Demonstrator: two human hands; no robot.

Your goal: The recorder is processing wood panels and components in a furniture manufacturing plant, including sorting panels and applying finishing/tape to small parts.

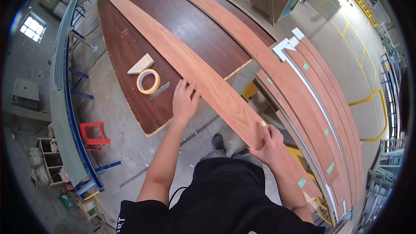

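A long, narrow reddish-brown wooden board (208,76) lies diagonally over the dark brown panel table (130,60), its near end sticking out past the table's edge toward me. My right hand (268,145) grips that near end, fingers bent around its edge. Farther along, my left hand (185,102) touches the board's left edge with stretched fingertips; its underside is hidden. Left of the board, a roll of yellowish tape (140,82) lies on the panel. Beside it are a pale wooden wedge-shaped block (141,63) and a small metal ruler-like strip (160,91).
Another long board (229,24) lies parallel on the right. Beyond it are stacked reddish boards (342,125) with green tape pieces and white strips (314,91). A blue-framed conveyor (71,117) and red stool (94,134) stand left. A yellow rail (383,108) stands far right.
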